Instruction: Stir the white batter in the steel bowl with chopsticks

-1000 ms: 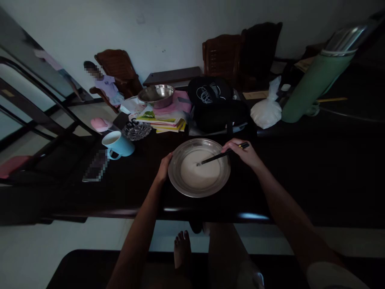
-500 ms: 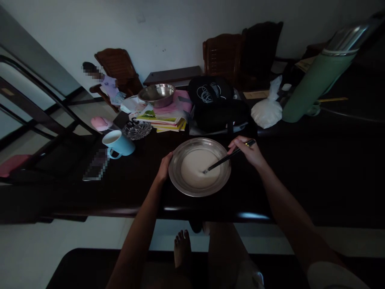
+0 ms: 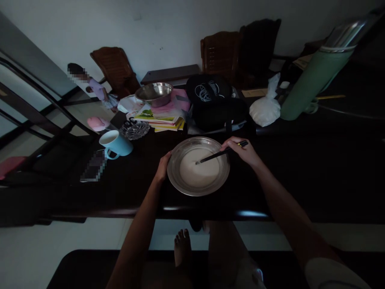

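Observation:
A wide metal bowl (image 3: 198,191) stands on the dark table near its front edge. Pale, milky liquid (image 3: 200,172) fills its lower part. At the bowl's left side my left hand (image 3: 164,165) grips the rim, its fingers partly hidden behind the wall. My right hand (image 3: 239,149) is closed around black chopsticks (image 3: 215,155) with gold bands near the upper end. They slant down leftward over the right rim, and their whitened tips dip into the liquid. Whether there is one stick or a pair pressed together is hard to make out.
Left of the bowl are a light-blue mug (image 3: 118,145), a phone (image 3: 94,166) and a glass dish (image 3: 135,129). Behind lie books (image 3: 159,120) under another metal bowl (image 3: 155,94), and a black bag (image 3: 215,104). A knotted bag of white powder (image 3: 265,110) and green thermos (image 3: 313,88) stand right.
The chopstick tips have moved left and toward the far side of the liquid, and my right hand went left with them. My left hand stays on the rim. A person in the background moved left.

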`<state>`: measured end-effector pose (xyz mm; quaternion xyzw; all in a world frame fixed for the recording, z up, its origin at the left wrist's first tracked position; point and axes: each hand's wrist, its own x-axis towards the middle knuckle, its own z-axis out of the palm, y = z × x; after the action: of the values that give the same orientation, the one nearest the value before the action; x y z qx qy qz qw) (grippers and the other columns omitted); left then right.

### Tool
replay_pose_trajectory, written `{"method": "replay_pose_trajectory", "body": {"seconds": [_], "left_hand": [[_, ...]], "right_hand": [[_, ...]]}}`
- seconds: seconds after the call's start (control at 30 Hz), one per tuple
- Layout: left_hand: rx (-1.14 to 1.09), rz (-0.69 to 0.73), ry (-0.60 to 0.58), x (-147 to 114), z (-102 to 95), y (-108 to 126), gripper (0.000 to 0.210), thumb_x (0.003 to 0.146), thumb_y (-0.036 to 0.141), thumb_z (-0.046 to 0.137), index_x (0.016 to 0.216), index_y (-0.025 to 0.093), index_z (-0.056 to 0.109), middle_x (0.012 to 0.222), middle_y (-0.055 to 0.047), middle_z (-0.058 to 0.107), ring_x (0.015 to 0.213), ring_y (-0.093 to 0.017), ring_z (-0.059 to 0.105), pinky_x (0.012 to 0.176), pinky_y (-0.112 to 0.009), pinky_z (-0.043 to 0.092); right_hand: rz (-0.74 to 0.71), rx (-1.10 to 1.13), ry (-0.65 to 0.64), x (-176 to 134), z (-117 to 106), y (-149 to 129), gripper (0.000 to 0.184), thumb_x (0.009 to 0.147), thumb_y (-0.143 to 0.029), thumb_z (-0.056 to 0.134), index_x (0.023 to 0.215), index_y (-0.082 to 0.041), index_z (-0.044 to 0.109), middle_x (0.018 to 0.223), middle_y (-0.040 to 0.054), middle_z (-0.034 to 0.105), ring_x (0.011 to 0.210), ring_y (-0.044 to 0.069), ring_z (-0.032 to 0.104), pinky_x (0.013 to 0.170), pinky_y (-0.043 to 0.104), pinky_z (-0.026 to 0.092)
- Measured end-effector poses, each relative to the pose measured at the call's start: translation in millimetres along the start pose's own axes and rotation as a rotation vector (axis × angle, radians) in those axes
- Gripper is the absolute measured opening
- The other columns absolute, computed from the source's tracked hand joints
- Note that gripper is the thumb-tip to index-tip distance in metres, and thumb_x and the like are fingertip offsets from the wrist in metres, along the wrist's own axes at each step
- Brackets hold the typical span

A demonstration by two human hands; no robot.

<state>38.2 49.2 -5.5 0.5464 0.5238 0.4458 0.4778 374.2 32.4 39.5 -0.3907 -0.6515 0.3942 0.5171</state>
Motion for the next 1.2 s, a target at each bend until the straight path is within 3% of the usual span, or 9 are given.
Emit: {"method": "replay_pose_trajectory", "body": {"seconds": [0.1, 0.17, 0.3, 0.47, 0.63, 0.8, 0.87, 1.0, 1.2], "left_hand": [[0.005, -0.004, 0.003, -0.2, 0.7, 1.2, 0.065, 0.083, 0.066, 0.053, 0.115, 0.013, 0.074, 0.112, -0.01, 0.076, 0.115, -0.033, 0.064, 0.105, -0.041, 0.045], [0.011, 0.002, 0.002, -0.7, 1.6, 2.4, 0.065, 0.083, 0.066, 0.052, 0.114, 0.013, 0.074, 0.112, -0.01, 0.077, 0.115, -0.033, 0.064, 0.103, -0.041, 0.046], [-0.001, 0.003, 0.004, -1.8, 2.5, 3.7, 0.066, 0.083, 0.065, 0.052, 0.115, 0.012, 0.073, 0.112, -0.01, 0.076, 0.114, -0.033, 0.064, 0.1, -0.04, 0.048], [0.03, 0.024, 0.0, -1.6, 1.0, 2.9, 0.063, 0.085, 0.063, 0.051, 0.115, 0.013, 0.073, 0.118, -0.009, 0.075, 0.116, -0.032, 0.063, 0.105, -0.04, 0.045], [0.019, 0.025, -0.012, 0.0, 0.3, 0.3, 0.062, 0.086, 0.062, 0.05, 0.116, 0.013, 0.073, 0.119, -0.009, 0.075, 0.117, -0.032, 0.063, 0.105, -0.041, 0.045], [0.037, 0.035, -0.01, 0.2, 0.3, 1.2, 0.062, 0.086, 0.062, 0.05, 0.114, 0.013, 0.074, 0.118, -0.01, 0.075, 0.116, -0.032, 0.064, 0.104, -0.04, 0.045], [0.057, 0.04, -0.007, -0.2, 0.5, 2.6, 0.061, 0.085, 0.063, 0.051, 0.112, 0.013, 0.074, 0.117, -0.01, 0.075, 0.116, -0.032, 0.063, 0.104, -0.04, 0.045], [0.039, 0.043, -0.001, -0.3, 1.0, 2.2, 0.062, 0.085, 0.063, 0.05, 0.113, 0.013, 0.074, 0.117, -0.01, 0.075, 0.117, -0.032, 0.063, 0.103, -0.041, 0.047], [0.033, 0.034, -0.014, 0.2, 0.1, -1.3, 0.062, 0.086, 0.063, 0.049, 0.115, 0.013, 0.073, 0.116, -0.01, 0.075, 0.115, -0.032, 0.064, 0.104, -0.042, 0.045]], "right_hand": [[0.009, 0.017, 0.082, -0.4, -1.7, 1.9, 0.042, 0.09, -0.06, 0.06, 0.077, -0.022, 0.074, 0.067, 0.0022, 0.075, 0.067, 0.019, 0.071, 0.071, 0.032, 0.055], [0.018, 0.039, 0.054, -0.6, -0.9, 2.5, 0.043, 0.09, -0.06, 0.06, 0.077, -0.022, 0.074, 0.065, 0.0018, 0.074, 0.063, 0.018, 0.07, 0.068, 0.031, 0.054], [-0.009, 0.013, -0.031, 0.3, 2.0, 2.1, 0.043, 0.088, -0.062, 0.06, 0.079, -0.022, 0.075, 0.077, 0.0036, 0.078, 0.079, 0.02, 0.074, 0.079, 0.034, 0.056], [0.01, 0.01, 0.13, 0.2, -2.5, 2.8, 0.044, 0.088, -0.063, 0.06, 0.077, -0.022, 0.073, 0.065, 0.002, 0.074, 0.065, 0.018, 0.071, 0.072, 0.033, 0.055], [0.017, 0.026, -0.014, 0.3, 0.5, 1.3, 0.044, 0.087, -0.063, 0.062, 0.077, -0.022, 0.074, 0.072, 0.0035, 0.077, 0.073, 0.02, 0.073, 0.075, 0.033, 0.056], [0.027, 0.007, 0.106, 1.0, -2.7, 0.8, 0.046, 0.087, -0.064, 0.061, 0.075, -0.022, 0.073, 0.065, 0.0028, 0.074, 0.066, 0.019, 0.071, 0.072, 0.033, 0.055], [0.042, 0.031, 0.082, 0.5, -2.4, 0.9, 0.048, 0.086, -0.066, 0.06, 0.076, -0.021, 0.073, 0.063, 0.0029, 0.073, 0.063, 0.019, 0.07, 0.07, 0.033, 0.055], [0.014, -0.003, -0.03, 0.3, -0.3, 0.5, 0.047, 0.085, -0.066, 0.061, 0.076, -0.022, 0.074, 0.075, 0.0043, 0.076, 0.078, 0.021, 0.073, 0.078, 0.034, 0.056], [0.054, 0.031, 0.073, -0.2, -2.3, -1.1, 0.049, 0.086, -0.067, 0.059, 0.075, -0.021, 0.072, 0.064, 0.0033, 0.073, 0.062, 0.019, 0.07, 0.067, 0.033, 0.056]]}}
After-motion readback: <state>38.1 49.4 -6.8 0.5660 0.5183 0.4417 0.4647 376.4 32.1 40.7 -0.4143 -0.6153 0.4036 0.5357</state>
